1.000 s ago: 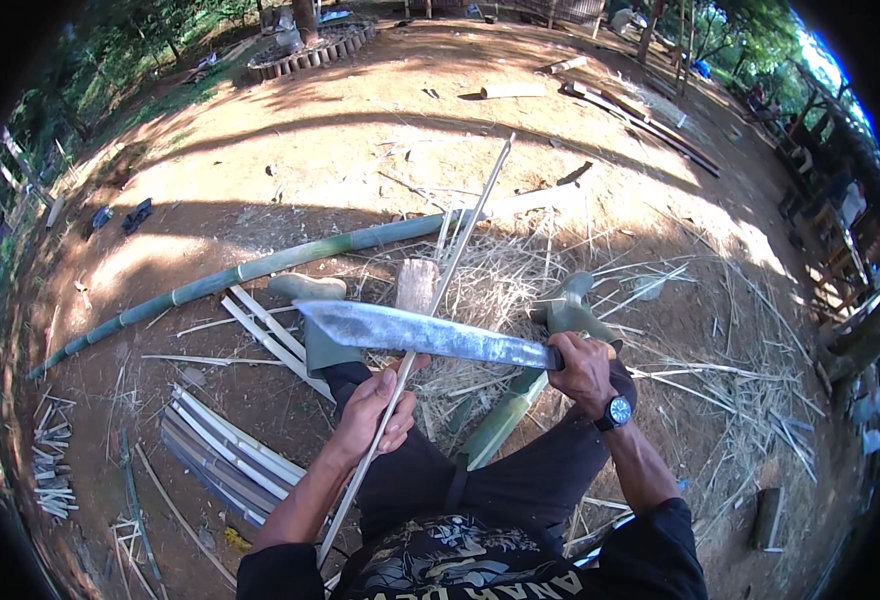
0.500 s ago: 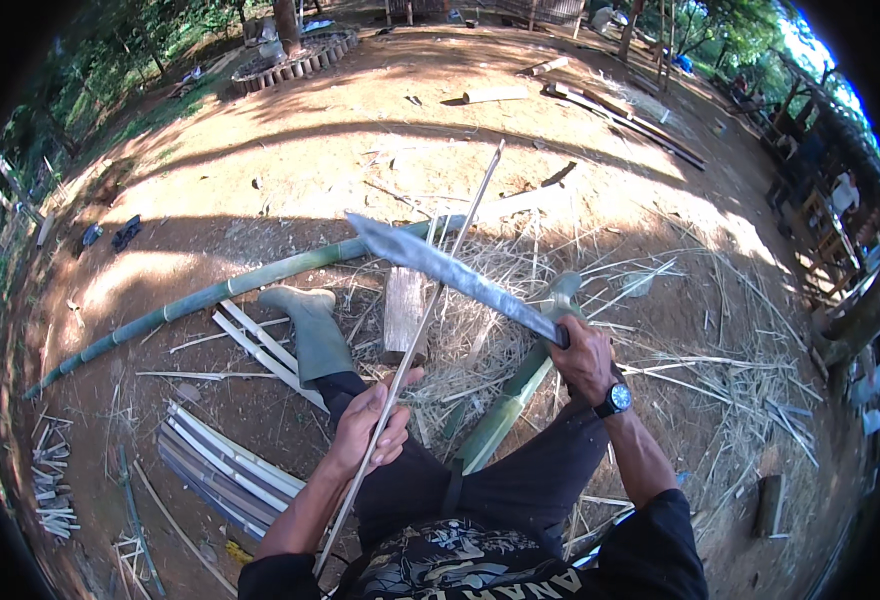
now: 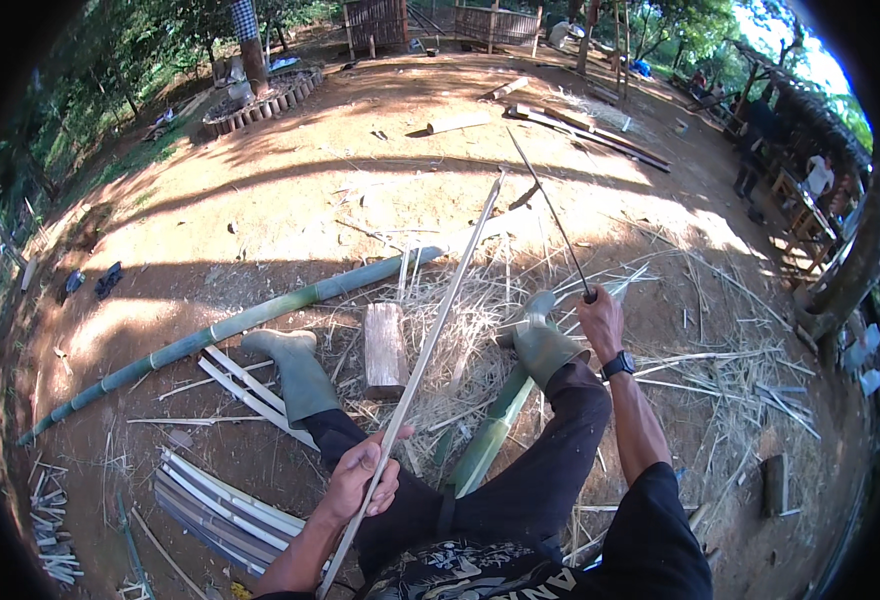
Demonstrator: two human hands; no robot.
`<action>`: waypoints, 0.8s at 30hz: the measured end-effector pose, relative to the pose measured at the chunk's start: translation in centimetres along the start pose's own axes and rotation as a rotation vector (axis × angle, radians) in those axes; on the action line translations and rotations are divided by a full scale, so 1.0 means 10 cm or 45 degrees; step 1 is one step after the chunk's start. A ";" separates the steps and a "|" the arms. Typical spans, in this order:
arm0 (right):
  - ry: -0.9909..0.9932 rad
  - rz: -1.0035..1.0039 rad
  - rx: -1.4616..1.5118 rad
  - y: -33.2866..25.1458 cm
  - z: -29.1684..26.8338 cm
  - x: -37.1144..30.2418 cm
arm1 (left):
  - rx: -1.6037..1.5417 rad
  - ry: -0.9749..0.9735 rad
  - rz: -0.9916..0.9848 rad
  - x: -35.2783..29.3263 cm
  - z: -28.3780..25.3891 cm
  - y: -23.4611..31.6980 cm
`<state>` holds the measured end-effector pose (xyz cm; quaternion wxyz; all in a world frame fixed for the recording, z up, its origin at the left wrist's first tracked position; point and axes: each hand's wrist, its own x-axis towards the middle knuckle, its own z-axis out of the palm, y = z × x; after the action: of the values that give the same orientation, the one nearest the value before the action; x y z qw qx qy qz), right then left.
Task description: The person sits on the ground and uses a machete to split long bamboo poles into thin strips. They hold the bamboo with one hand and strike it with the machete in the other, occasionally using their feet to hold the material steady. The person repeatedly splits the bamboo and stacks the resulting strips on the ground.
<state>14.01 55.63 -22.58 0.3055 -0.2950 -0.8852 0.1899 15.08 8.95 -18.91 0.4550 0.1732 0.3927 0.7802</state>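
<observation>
My left hand (image 3: 365,478) is closed round a long thin bamboo strip (image 3: 428,345), which slants up and away from my lap. In my right hand (image 3: 602,318), with a watch on the wrist, is the handle of a machete (image 3: 550,205). Its blade points away and up to the left, seen nearly edge-on and apart from the strip. A short wooden block (image 3: 385,345) lies on the ground between my boots, left of the strip. Beneath me a green bamboo pole (image 3: 490,435) runs between my legs toward my right boot (image 3: 548,350).
A long green bamboo pole (image 3: 230,325) lies across the ground ahead on the left. Split bamboo slats (image 3: 225,510) are stacked beside my left leg. Thin shavings (image 3: 470,320) litter the ground around the block. At the far right, people stand near a wooden table (image 3: 805,210).
The machete has swung away from the strip, turning from broadside across it to edge-on, pointing forward. My right knee has risen, and the view has tilted up slightly.
</observation>
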 end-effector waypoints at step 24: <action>-0.156 -0.334 -0.118 -0.40 -0.36 -0.55 | 0.769 0.340 0.069 0.17 0.01 0.15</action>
<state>18.26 49.69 -20.17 0.2590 -0.1785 -0.9410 0.1250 13.43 9.98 -17.83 0.3065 0.2068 0.6577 0.6563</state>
